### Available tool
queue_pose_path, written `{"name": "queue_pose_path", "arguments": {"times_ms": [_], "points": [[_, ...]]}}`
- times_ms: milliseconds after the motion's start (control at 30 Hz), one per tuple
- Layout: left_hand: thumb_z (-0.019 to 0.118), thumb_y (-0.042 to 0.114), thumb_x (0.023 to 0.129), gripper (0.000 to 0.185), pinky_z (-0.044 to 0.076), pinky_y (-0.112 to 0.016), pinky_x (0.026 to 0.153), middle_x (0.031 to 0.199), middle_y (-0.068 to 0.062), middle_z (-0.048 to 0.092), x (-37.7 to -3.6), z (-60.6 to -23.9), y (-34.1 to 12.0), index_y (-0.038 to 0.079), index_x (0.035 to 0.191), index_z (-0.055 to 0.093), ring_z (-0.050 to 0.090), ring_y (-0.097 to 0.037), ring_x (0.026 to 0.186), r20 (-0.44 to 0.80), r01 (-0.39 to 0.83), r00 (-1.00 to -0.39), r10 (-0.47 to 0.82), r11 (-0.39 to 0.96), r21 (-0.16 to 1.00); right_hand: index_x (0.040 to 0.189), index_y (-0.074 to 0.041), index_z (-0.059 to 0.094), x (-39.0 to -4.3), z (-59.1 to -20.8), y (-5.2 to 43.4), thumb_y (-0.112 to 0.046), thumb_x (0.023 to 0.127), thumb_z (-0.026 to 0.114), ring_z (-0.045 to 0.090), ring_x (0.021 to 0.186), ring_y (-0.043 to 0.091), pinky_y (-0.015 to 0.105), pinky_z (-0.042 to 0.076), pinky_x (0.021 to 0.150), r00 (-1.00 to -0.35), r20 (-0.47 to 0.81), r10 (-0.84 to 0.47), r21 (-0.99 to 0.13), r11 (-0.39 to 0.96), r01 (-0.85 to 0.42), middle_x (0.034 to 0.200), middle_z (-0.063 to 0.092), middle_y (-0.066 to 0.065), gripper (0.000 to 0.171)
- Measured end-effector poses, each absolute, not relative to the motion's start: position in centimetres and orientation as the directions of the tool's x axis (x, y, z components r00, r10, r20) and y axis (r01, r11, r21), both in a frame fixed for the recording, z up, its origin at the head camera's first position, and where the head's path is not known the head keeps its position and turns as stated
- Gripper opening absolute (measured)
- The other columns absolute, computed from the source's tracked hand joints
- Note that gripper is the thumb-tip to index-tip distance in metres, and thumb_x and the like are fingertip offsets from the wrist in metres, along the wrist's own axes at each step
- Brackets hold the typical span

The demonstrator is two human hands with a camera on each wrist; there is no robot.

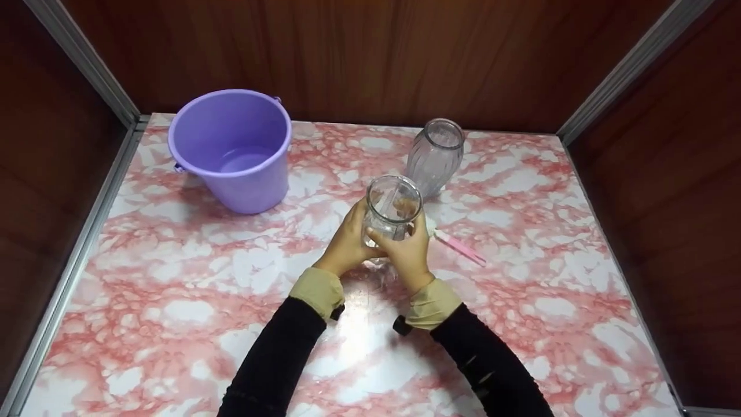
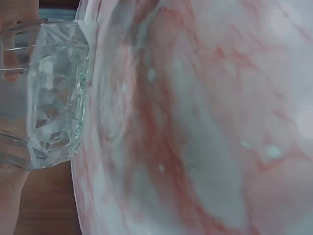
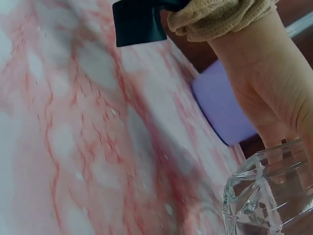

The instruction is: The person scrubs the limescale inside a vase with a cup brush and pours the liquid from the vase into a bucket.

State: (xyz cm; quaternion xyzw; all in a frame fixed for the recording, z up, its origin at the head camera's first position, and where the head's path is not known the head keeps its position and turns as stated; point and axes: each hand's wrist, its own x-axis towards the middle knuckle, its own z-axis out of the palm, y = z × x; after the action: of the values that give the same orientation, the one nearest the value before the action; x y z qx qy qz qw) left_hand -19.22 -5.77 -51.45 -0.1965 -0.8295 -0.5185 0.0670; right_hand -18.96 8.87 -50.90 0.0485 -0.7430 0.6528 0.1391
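Between both hands is a clear glass vase (image 1: 382,213) with a round rim at its top. My left hand (image 1: 346,242) grips its left side, and my right hand (image 1: 407,253) grips its right side with the thumb across the near face. The vase's faceted base (image 2: 58,93) shows in the left wrist view, close to the tabletop; I cannot tell whether it touches. In the right wrist view, fingers show through the glass. Just beyond the right hand lies a brush with a pink handle (image 1: 460,247), its pale head partly hidden by the hand.
A second glass vase (image 1: 437,162), with a ribbed body, stands behind the held one. At the back left stands a purple bucket (image 1: 255,188). The red-and-white marbled table (image 1: 191,313) is bordered by dark wood panels (image 1: 370,63) at the back and sides.
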Motion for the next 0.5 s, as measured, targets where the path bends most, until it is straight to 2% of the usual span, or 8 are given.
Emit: {"name": "queue_pose_path", "arguments": {"times_ms": [133, 233, 500], "points": [[0.094, 0.019, 0.07, 0.113, 0.028, -0.047, 0.122, 0.157, -0.023, 0.034, -19.1, -52.2, -6.2, -0.001, 0.156, 0.023, 0.033, -0.039, 0.145, 0.322, 0.39, -0.917, 0.236, 0.363, 0.846, 0.141, -0.002, 0.048, -19.0, -51.2, 8.4, -0.012, 0.067, 0.094, 0.049, 0.13, 0.028, 0.045, 0.037, 0.114, -0.963, 0.257, 0.078, -0.962, 0.116, -0.247, 0.138, 0.054, 0.015, 0.088], [0.094, 0.018, 0.07, 0.115, 0.028, -0.045, 0.122, 0.158, -0.022, 0.033, -19.0, -52.6, -6.4, -0.001, 0.157, 0.022, 0.034, -0.038, 0.145, 0.31, 0.372, -0.925, 0.219, 0.357, 0.857, 0.136, -0.002, 0.05, -19.0, -51.5, 8.0, -0.01, 0.065, 0.093, 0.053, 0.127, 0.03, 0.041, 0.043, 0.111, -0.968, 0.239, 0.072, -0.968, 0.1, -0.231, 0.135, 0.056, 0.014, 0.084], [0.094, 0.015, 0.069, 0.115, 0.027, -0.047, 0.122, 0.156, -0.025, 0.034, -18.9, -53.7, -7.2, -0.003, 0.156, 0.022, 0.035, -0.041, 0.144, 0.302, 0.354, -0.933, 0.194, 0.359, 0.863, 0.141, -0.002, 0.049, -18.9, -52.1, 7.1, -0.009, 0.065, 0.095, 0.053, 0.123, 0.03, 0.04, 0.047, 0.106, -0.978, 0.199, 0.056, -0.979, 0.067, -0.195, 0.135, 0.056, 0.013, 0.089]]}}
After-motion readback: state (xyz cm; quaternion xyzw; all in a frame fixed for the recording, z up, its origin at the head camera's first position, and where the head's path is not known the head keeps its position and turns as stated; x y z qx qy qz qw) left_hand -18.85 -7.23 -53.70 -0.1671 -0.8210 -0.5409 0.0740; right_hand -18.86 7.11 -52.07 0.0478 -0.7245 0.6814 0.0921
